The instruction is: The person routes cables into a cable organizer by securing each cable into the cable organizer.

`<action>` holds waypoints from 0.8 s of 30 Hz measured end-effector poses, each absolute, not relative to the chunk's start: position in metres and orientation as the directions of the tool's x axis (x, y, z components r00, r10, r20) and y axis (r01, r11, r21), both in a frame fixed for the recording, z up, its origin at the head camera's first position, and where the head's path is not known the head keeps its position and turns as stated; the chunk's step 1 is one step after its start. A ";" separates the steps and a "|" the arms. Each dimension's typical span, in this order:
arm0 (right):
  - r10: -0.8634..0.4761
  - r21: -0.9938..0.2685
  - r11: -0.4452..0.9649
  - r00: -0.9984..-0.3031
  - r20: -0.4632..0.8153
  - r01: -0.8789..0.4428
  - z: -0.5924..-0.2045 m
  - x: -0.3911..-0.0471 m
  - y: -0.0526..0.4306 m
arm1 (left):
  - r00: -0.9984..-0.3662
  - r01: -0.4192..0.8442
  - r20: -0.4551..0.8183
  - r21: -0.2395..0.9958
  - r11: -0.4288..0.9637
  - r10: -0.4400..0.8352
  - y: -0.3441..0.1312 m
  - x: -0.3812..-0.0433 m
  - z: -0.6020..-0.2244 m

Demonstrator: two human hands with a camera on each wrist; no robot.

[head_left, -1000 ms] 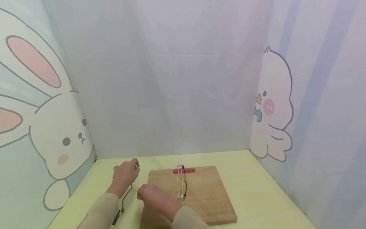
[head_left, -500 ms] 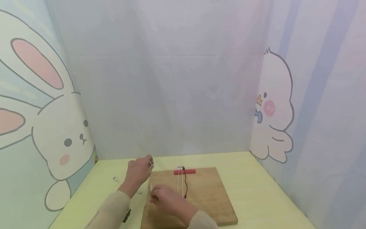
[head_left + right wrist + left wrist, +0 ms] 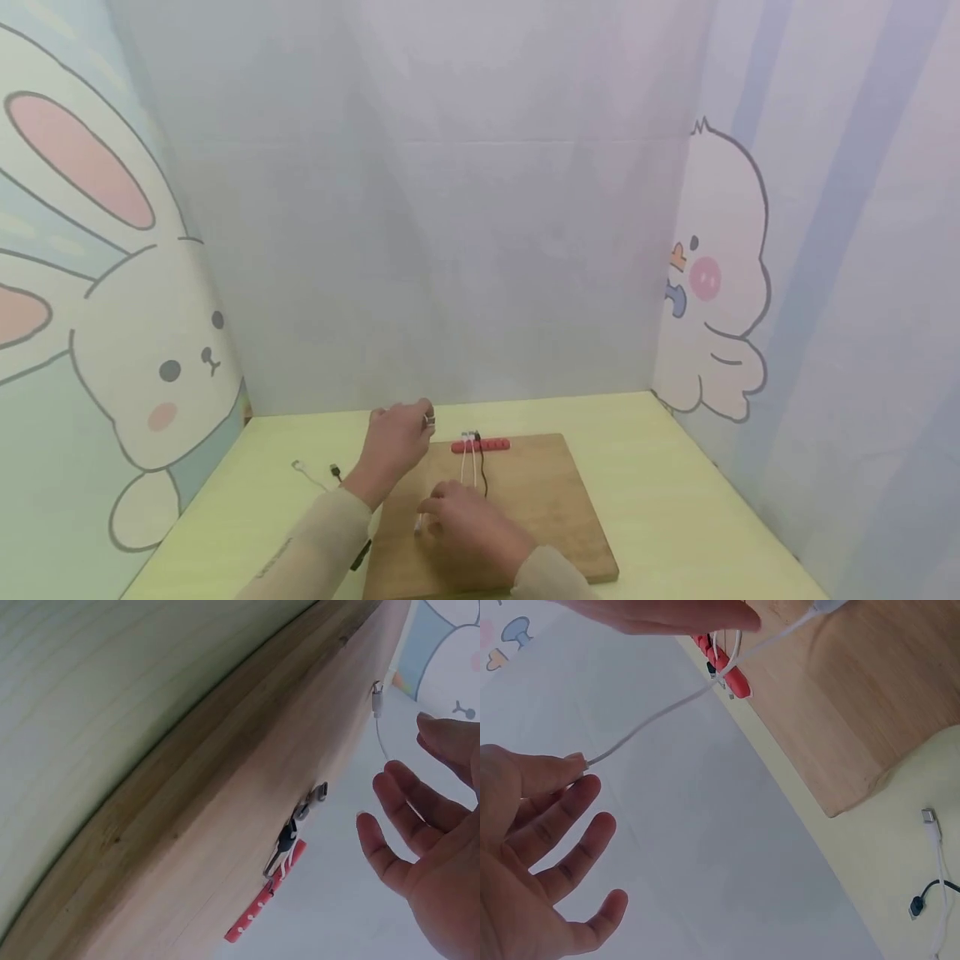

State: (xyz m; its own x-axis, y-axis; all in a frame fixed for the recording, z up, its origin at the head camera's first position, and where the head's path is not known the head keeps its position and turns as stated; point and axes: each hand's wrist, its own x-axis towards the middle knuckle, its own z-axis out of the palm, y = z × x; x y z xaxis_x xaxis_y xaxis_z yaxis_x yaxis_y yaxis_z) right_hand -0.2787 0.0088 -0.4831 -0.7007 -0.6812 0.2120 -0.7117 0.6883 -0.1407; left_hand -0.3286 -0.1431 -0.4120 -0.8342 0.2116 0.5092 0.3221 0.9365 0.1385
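Over the left side of the wooden board (image 3: 540, 517), my left hand (image 3: 397, 437) pinches one end of a white USB cable (image 3: 660, 712) between thumb and forefinger, its other fingers spread. The cable slants down to a free connector (image 3: 377, 701) close over the board. My right hand (image 3: 468, 517) is beside the cable's lower part; the right wrist view shows its thumb and fingers apart, the cable passing behind a fingertip. Along the board's far edge lies a red cable holder (image 3: 491, 446). Two white cables and a black cable (image 3: 483, 471) sit in its left slots; my right hand hides their lower ends.
On the yellow table (image 3: 667, 500), left of the board, lie another white cable (image 3: 306, 473) and a black cable plug (image 3: 335, 471), partly behind the left forearm. A dark object (image 3: 361, 555) shows beside the left sleeve. Printed curtains surround the table.
Both hands have moved right, carrying the white cable from beside the board to above it. The right hand's fingers have come apart by the cable. Cables on the left table are uncovered.
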 end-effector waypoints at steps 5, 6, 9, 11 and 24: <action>-0.656 -0.062 0.745 -0.746 0.113 -0.664 -0.490 -0.283 -0.001 | -0.846 0.316 0.484 0.120 0.941 0.222 -0.138 -0.325 -0.408; -0.654 -0.048 0.749 -0.750 0.099 -0.660 -0.491 -0.284 -0.003 | -0.844 0.319 0.487 0.118 0.940 0.225 -0.137 -0.324 -0.407; -0.655 -0.003 0.752 -0.749 0.098 -0.659 -0.492 -0.283 -0.005 | -0.835 0.330 0.498 0.111 0.938 0.235 -0.136 -0.322 -0.402; -0.654 0.019 0.754 -0.747 0.120 -0.656 -0.493 -0.281 -0.003 | -0.835 0.326 0.497 0.103 0.940 0.235 -0.136 -0.322 -0.401; -0.639 -0.006 0.765 -0.759 0.125 -0.644 -0.482 -0.275 0.016 | -0.825 0.343 0.514 0.122 0.931 0.237 -0.129 -0.337 -0.407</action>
State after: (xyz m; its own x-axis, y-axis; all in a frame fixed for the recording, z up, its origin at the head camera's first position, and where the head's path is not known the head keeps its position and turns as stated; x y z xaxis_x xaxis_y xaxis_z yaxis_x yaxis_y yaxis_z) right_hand -0.2746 0.0163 -0.4820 -0.7593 -0.6385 0.1255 -0.6442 0.7648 -0.0065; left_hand -0.3374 -0.1292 -0.4070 -0.8247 0.2368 0.5136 0.3434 0.9312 0.1220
